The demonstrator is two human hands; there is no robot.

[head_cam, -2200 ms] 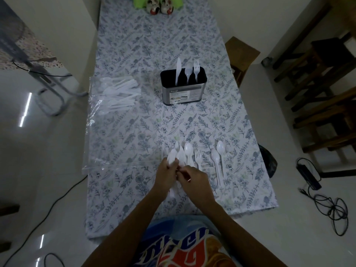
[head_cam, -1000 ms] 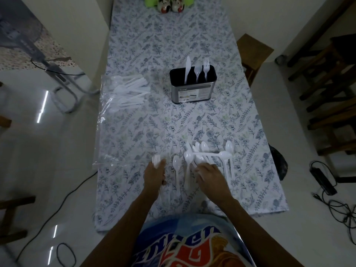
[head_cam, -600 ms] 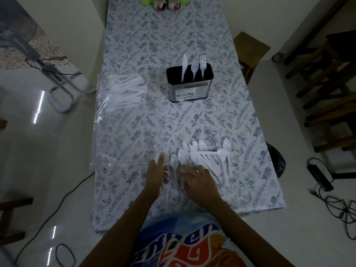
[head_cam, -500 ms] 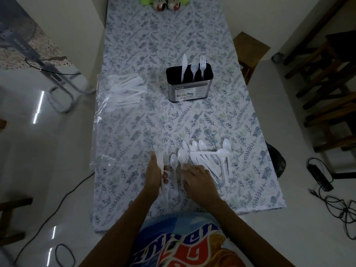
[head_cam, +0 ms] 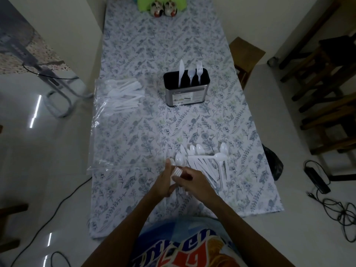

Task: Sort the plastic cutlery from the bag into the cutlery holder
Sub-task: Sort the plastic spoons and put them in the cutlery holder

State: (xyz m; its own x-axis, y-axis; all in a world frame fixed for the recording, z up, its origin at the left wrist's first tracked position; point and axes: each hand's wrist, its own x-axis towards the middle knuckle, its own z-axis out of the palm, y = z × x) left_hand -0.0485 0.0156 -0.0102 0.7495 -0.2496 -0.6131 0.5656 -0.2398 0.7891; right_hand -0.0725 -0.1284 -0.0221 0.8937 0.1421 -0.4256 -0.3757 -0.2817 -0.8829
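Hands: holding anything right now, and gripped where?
A white plastic fork, tines up. The left hand and right hand both close on it just below the tines; the handle is hidden, so the exact grip is unclear.

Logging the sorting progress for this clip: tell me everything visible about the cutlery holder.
The cutlery holder is an upright oblong tub with a brushed-metal-looking wall, a black inside and a printed label on its near face. It stands on the floral tablecloth mid-table, well beyond both hands. Three white plastic pieces stand in it side by side: a knife, a spoon and a fork. Any dividers inside cannot be made out.
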